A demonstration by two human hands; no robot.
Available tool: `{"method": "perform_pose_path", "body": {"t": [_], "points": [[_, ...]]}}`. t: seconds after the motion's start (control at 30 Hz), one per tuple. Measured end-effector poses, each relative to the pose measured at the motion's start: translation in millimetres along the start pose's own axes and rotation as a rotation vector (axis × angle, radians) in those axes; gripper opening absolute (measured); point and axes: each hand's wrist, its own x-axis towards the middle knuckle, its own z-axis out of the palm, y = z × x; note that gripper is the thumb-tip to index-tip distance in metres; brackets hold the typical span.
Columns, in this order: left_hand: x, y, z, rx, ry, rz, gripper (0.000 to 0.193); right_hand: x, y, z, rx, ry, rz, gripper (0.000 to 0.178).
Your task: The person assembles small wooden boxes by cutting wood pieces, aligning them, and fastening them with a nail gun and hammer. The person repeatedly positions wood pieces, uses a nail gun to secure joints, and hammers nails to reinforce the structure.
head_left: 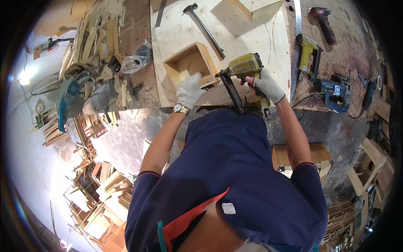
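An open-topped wooden box [205,59] sits tilted to my view on a pale plywood sheet [260,50]. My left hand [189,90], in a white knit glove, grips the box's near wall, with its fingertips over the rim. A yellow and black pneumatic nail gun [244,65] is in my right hand [270,87], also gloved, its fingers wrapped round the handle. The gun's nose is close to the box's near right corner; whether they touch, I cannot tell. A gold watch [181,108] is on my left wrist.
A hammer [204,30] lies beyond the box. On the bench's right are a second yellow nail gun [308,54], a red and black cordless drill [323,24] and a blue jigsaw [336,94]. A clear plastic bag [137,59] and wood offcuts [95,40] lie left.
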Motion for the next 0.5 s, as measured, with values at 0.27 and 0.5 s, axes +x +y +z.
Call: {"method": "perform_pose_path", "body": {"t": [0.27, 0.5], "points": [[-3, 0, 3, -0.038, 0.058, 0.019, 0.068, -2, 0, -3, 0.001, 0.038, -0.009, 0.035], [26, 39, -24, -0.224, -0.04, -0.565, 0.067, -22, -11, -12, -0.256, 0.311, 0.013, 0.024]]}}
